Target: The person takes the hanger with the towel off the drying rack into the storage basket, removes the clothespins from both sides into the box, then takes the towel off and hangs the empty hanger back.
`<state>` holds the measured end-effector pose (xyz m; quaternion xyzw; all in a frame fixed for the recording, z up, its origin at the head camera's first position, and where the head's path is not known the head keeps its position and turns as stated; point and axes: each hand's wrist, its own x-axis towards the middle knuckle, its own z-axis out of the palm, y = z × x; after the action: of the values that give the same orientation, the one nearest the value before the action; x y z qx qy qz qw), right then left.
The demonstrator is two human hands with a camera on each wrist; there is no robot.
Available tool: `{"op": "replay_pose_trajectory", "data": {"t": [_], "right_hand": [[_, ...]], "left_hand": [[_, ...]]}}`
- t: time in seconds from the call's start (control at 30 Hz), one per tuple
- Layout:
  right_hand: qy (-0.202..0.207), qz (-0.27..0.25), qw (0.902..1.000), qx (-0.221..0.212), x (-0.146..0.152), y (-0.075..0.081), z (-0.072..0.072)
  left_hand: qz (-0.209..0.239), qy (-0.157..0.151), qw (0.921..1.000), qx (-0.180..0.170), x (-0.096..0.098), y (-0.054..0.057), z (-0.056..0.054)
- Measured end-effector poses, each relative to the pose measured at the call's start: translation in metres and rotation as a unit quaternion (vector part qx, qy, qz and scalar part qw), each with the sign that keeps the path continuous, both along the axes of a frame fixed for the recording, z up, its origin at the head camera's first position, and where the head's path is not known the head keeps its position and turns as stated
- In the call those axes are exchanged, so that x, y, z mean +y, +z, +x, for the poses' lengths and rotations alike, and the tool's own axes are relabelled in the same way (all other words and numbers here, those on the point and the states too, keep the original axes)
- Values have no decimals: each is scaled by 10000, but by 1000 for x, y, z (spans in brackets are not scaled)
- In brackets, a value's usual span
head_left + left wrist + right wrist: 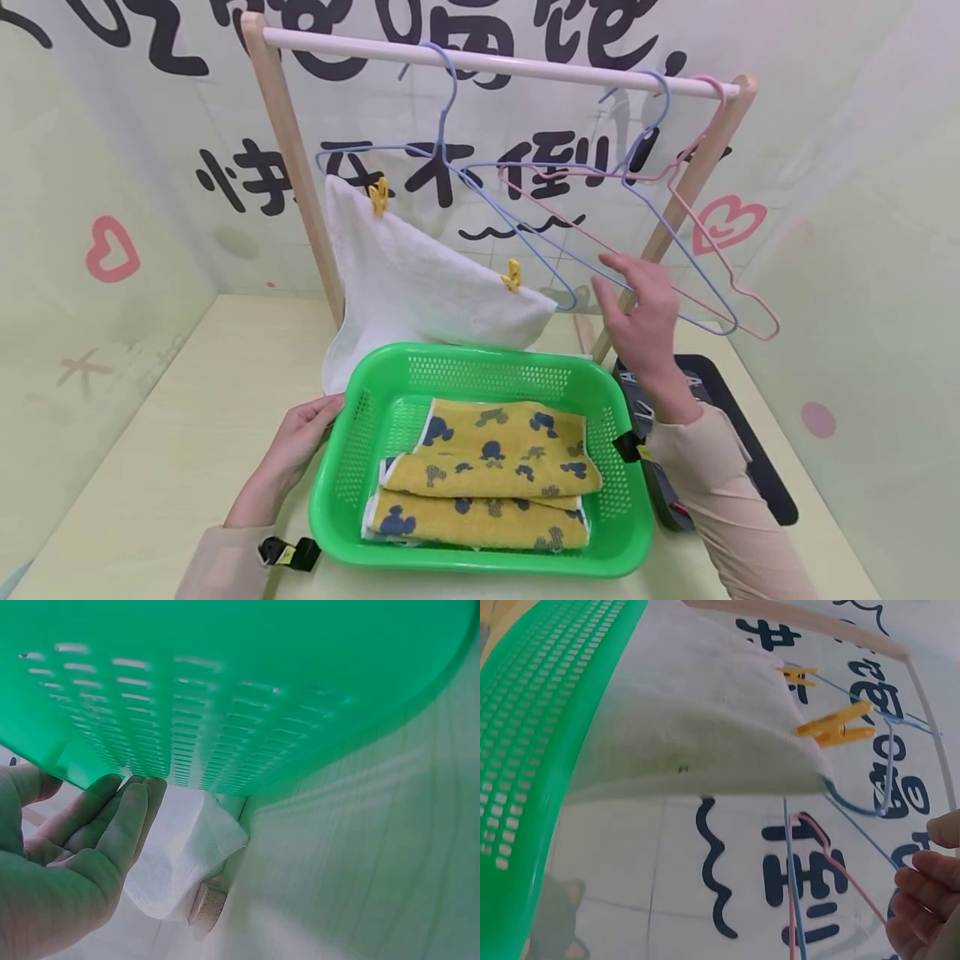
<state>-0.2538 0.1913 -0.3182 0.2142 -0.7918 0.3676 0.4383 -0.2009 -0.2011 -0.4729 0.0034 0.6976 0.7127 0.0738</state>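
Observation:
My left hand (303,429) touches the upper left rim of a green perforated basket (483,565); in the left wrist view its fingers (131,825) lie loosely bent against the basket's wall. Two folded yellow cloths (487,471) with blue and grey figures lie in the basket. My right hand (643,321) is raised in front of the empty hangers, thumb and index finger apart, with nothing seen between them. Behind the basket, a white towel (420,275) hangs from a blue hanger (442,150), fastened by two yellow clothespins (378,197). A second clothespin (836,726) shows closely in the right wrist view.
The hangers hang on a white rod (495,60) between wooden posts (292,158). Another blue hanger (678,242) and a pink hanger (738,287) hang at the right. A dark tray (772,492) with small items sits under my right forearm. Walls enclose the table (172,417).

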Motion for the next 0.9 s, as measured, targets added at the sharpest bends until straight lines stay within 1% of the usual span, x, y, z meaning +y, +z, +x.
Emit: {"op": "replay_pose_trajectory", "data": {"t": [0.07,0.2,0.43,0.5,0.6,0.67,0.7,0.8,0.9], "right_hand": [[163,42,9995,-258,-8,0,-3],[420,-35,9966,-705,-22,0,-5],[474,-155,9928,-1089,-38,1,-9],[511,-243,9906,-1244,-41,1,-10],[552,-506,9857,-1509,-45,1,-11],[634,-783,9795,-1744,-47,2,-12],[712,-965,9747,-1886,-48,2,-12],[1069,-1611,9549,-2254,-51,4,-11],[1418,-2161,9360,-2390,-54,6,-10]], "left_hand": [[-11,-14,10000,12,0,0,0],[-70,-35,10000,55,0,-1,0],[-83,-57,9999,14,-1,-1,0],[-103,-44,9999,-21,-2,-1,0],[-137,-1,9999,-68,-2,-1,0],[-166,16,9998,-101,-2,-1,-1],[-179,18,9998,-113,-2,-1,-1],[-210,19,9997,-125,-2,-1,-1],[-235,19,9996,-128,-2,-1,-1]]}}
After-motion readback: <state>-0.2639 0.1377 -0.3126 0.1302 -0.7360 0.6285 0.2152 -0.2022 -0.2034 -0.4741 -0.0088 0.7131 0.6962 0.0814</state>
